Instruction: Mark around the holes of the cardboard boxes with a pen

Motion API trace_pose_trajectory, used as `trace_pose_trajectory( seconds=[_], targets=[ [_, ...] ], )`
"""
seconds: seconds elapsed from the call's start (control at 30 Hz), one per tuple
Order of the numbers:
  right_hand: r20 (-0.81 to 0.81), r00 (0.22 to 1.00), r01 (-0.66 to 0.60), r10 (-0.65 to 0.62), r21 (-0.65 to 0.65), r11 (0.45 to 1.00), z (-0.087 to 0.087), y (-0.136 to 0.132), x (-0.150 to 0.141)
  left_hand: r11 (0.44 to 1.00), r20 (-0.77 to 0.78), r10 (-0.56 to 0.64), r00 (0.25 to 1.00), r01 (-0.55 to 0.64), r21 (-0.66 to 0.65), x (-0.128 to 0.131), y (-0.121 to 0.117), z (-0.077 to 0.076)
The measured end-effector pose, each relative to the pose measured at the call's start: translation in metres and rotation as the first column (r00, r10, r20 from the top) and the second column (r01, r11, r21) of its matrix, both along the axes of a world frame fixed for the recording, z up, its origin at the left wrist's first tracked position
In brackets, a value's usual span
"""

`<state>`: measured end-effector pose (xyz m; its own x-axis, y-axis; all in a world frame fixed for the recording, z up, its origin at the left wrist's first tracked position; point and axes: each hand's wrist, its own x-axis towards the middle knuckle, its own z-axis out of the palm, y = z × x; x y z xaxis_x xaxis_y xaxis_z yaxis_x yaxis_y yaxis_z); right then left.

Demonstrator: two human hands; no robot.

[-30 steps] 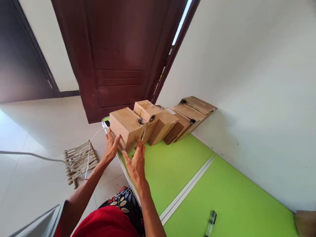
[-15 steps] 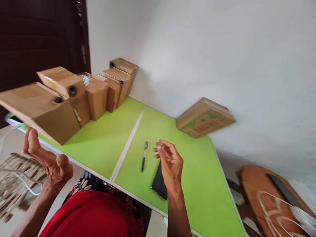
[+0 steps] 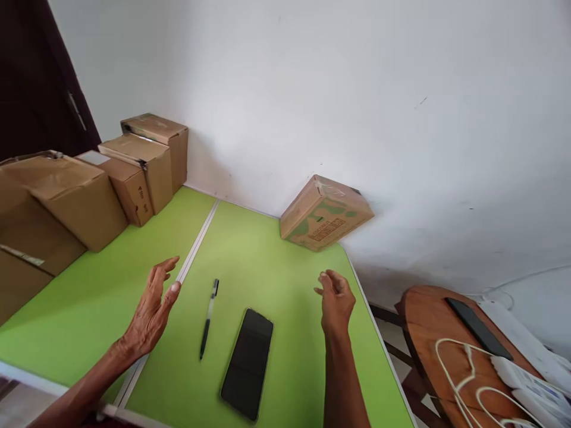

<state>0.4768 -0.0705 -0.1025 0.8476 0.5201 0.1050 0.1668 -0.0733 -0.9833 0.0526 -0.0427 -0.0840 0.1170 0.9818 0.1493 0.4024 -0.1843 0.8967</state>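
My left hand [image 3: 151,306] hovers over the green table [image 3: 178,380], fingers stretched forward and thumb apart, holding nothing. Between my hands lie a pen [image 3: 208,319] with a dark grip and dark cap end, and a black smartphone [image 3: 248,364], screen up. My right hand [image 3: 338,299] is above the table's right part, its fingers loosely bent and nothing visible in them. Beyond it, a cardboard box [image 3: 328,214] with green print leans tilted against the wall. My right hand does not touch this box.
Several cardboard boxes [image 3: 100,202] stand in a row along the table's left side. To the right is a wooden table [image 3: 423,315] bearing a dark flat device [image 3: 477,327], white cables [image 3: 450,380] and a white power strip [image 3: 526,380]. A white wall [image 3: 285,89] rises behind.
My view has turned right and come closer to the table. The left hand has moved from beside the table's left edge to above it. My right hand no longer covers part of the smartphone.
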Motion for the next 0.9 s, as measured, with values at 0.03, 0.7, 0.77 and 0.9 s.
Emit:
trace_pose_trajectory(
  seconds=[0.03, 0.7, 0.77, 0.9],
  targets=[
    [-0.013, 0.999, 0.032, -0.032, 0.006, 0.999, 0.0, 0.015, 0.018, 1.0, 0.002, 0.007, 1.0, -0.007, -0.02, 0.002, 0.007, 0.001],
    [-0.051, 0.999, -0.011, 0.018, 0.123, 0.992, 0.016, 0.093, 0.098, 0.886, 0.112, -0.425, 0.898, 0.438, -0.149, 0.232, 0.181, 0.043],
    [-0.043, 0.998, -0.042, 0.05, 0.165, 0.985, 0.019, 0.096, 0.085, 0.884, 0.129, -0.424, 0.897, 0.44, -0.155, 0.243, 0.193, 0.042],
    [-0.043, 0.979, -0.182, 0.2, 0.26, 0.948, 0.022, 0.117, 0.04, 0.848, 0.167, -0.472, 0.866, 0.497, -0.183, 0.268, 0.211, 0.049]
  ],
)
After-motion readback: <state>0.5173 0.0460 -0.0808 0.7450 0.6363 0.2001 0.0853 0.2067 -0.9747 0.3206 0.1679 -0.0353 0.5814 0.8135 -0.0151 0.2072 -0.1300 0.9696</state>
